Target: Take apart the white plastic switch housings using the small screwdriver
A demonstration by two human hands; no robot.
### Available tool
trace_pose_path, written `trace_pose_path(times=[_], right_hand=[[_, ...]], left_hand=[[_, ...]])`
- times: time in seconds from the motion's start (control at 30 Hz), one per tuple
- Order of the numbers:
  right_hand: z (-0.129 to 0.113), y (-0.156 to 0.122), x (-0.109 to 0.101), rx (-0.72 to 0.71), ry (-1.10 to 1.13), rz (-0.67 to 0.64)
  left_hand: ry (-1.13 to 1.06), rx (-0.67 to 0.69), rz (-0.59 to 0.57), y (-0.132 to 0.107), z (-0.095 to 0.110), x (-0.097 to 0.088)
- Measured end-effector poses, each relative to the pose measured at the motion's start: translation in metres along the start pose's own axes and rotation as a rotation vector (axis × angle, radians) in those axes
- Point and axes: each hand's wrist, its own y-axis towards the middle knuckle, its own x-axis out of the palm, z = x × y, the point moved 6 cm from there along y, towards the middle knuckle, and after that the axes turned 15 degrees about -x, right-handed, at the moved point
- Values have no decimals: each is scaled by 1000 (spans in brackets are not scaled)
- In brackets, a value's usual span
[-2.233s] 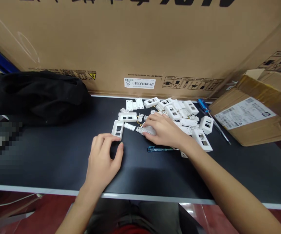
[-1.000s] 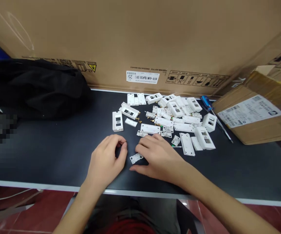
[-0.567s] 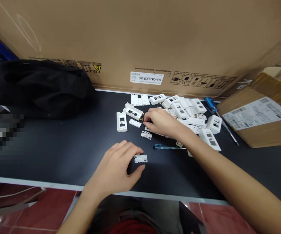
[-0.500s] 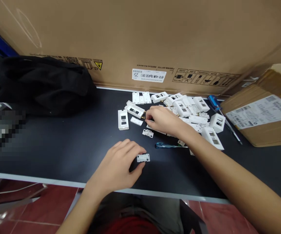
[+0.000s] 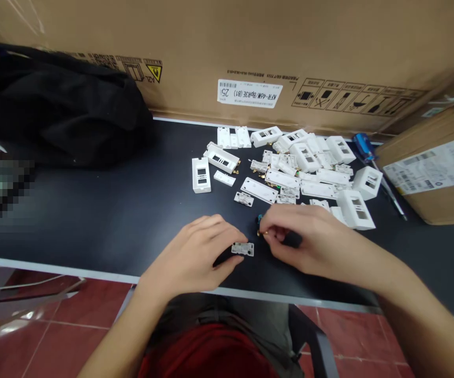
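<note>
My left hand rests on the black table near its front edge, thumb and fingers pinching a small white plastic plate. Just right of it, my right hand is closed in a pinch on a tiny brass-coloured part, close to the plate. A blue-handled screwdriver lies mostly hidden under my right hand. Behind both hands lies a heap of white plastic housings and covers, with a single white housing at its left.
A big cardboard sheet stands along the table's back. A black bag lies at the back left. A smaller cardboard box sits at the right, with a second blue screwdriver beside it.
My right hand came back from the heap to the front with a small brass part and now sits beside the left hand. My left hand still holds the white plate.
</note>
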Motion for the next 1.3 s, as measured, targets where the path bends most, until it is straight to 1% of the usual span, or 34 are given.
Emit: trace_pose_path(times=[0.13,0.23,0.33,0.4,0.6,0.67,0.8,1.0,1.13,1.3], right_hand=[[2,-23,23,59,51,-86],[6,-30,30,74,59,-50],[10,-34,31,89,52,21],[10,-35,31,81,61,42],[2,-32,24,45,68,107],[-3,-27,24,44,59,103],[-9,-18,27,60,-15,50],[-12,-15,31,98,-77,15],[-14,-17,29,93,-88,34],[-12,-20,26,105,-79,80]], left_hand=[[-3,21,0,1,2,1],[-14,36,8,1,2,1],[-23,35,15,0,2,0],[-30,39,19,0,2,0],[-18,46,40,-1,-1,2],[-13,47,43,-1,-1,2],[-2,36,31,-1,-1,2],[0,43,36,0,-1,1],[24,43,48,1,-1,0],[19,7,-7,0,3,-2]])
